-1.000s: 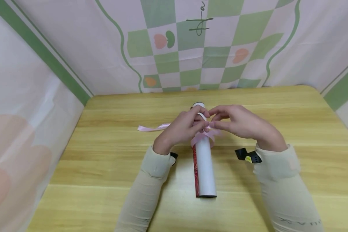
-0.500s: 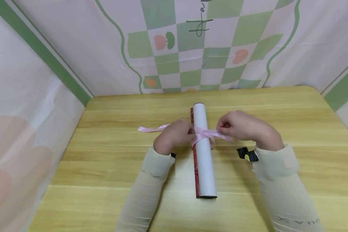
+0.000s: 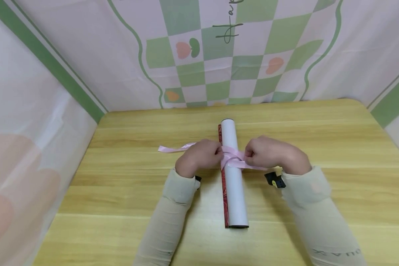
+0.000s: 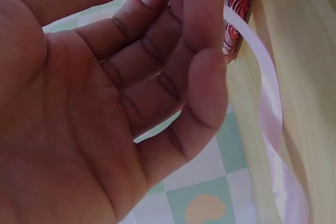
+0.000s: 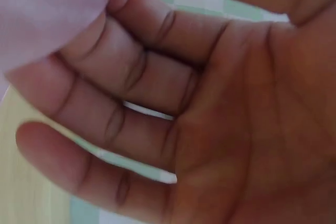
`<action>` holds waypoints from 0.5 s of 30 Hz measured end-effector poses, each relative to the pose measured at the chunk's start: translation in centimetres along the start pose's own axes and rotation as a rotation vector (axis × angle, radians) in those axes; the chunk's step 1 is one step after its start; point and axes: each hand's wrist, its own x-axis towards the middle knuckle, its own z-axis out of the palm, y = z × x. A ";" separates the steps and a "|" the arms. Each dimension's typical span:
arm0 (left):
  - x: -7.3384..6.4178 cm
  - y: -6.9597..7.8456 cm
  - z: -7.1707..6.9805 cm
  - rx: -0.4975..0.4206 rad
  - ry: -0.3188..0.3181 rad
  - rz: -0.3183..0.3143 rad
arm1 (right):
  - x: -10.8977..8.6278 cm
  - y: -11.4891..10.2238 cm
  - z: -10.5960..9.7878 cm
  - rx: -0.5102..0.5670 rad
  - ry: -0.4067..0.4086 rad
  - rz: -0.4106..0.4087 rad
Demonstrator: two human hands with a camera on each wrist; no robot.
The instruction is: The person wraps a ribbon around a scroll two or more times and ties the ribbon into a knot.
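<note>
A white rolled sheet (image 3: 236, 199) with a red patterned edge (image 3: 224, 195) lies lengthwise on the table. Around its middle goes a pink ribbon (image 3: 231, 150), its strands crossing on top. My left hand (image 3: 201, 155) pinches the ribbon at the roll's left side; a loose tail runs out beyond it, seen as a twisted strip in the left wrist view (image 4: 270, 103). Just right of the roll, the thumb and index finger of my right hand (image 3: 267, 152) pinch another part of the ribbon, close and blurred in the right wrist view. An end sticks out below that hand.
The wooden table (image 3: 119, 184) stretches out on both sides of the roll. Behind it hangs a green and white checked cloth (image 3: 216, 74), with another printed cloth (image 3: 20, 111) at the left. Black wrist devices sit under both cuffs.
My hands were together over the roll, then drew apart, showing the crossed ribbon. Since then the right hand has shifted slightly left, and the ribbon end there lies lower, across the roll.
</note>
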 end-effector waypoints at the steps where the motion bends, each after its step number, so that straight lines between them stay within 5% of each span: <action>1: -0.1 -0.1 -0.1 -0.004 -0.003 0.008 | 0.1 0.0 0.1 -0.008 0.003 0.014; 15: 0.3 -0.4 -0.1 -0.032 -0.060 0.066 | 1.1 -0.9 0.9 0.043 -0.022 0.143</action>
